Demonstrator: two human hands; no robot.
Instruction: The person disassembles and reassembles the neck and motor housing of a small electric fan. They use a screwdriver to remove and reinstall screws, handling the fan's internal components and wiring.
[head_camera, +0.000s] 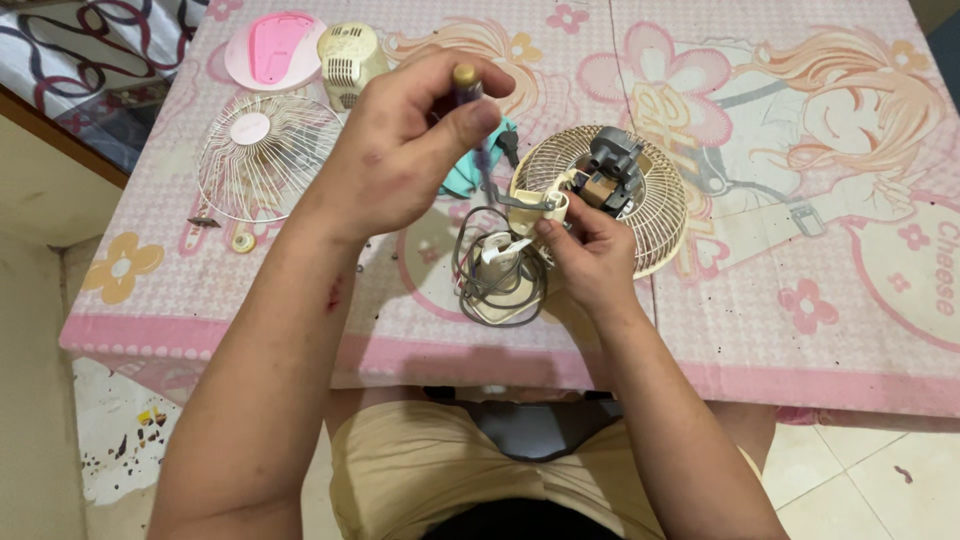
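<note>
While the head camera looks down over the person's lap, the left hand (400, 150) is raised above the table (800, 360), its fingers closed around the handle of a screwdriver (470, 100) whose shaft runs down toward a cream fan base piece (540, 205). The right hand (585, 255) lies lower, its fingers pinched on that base piece, just at the near rim of the rear fan guard (655, 215). This guard lies like a shallow basket on the pink patterned cloth, and in it sits the bare grey motor (610, 175), with its copper-coloured core showing. Below the guard, touching the right hand's thumb side, a cream stand (500, 290) rests with a grey cord (470, 265) looped round it. A teal part (465, 180) lies mostly hidden behind the left hand.

Farther left, well apart from the hands, the front fan grille (262, 155) lies flat, with a small round piece (243, 242) by its near rim. Beyond it rest a pink round cover (272, 48) and a cream motor housing (350, 60), side by side near the far edge.

The table's near edge runs just under the wrists; the stand sits close to it. To the right of the guard the cloth stretches wide and bare toward the right edge. Tiled floor (840, 470) shows below.
</note>
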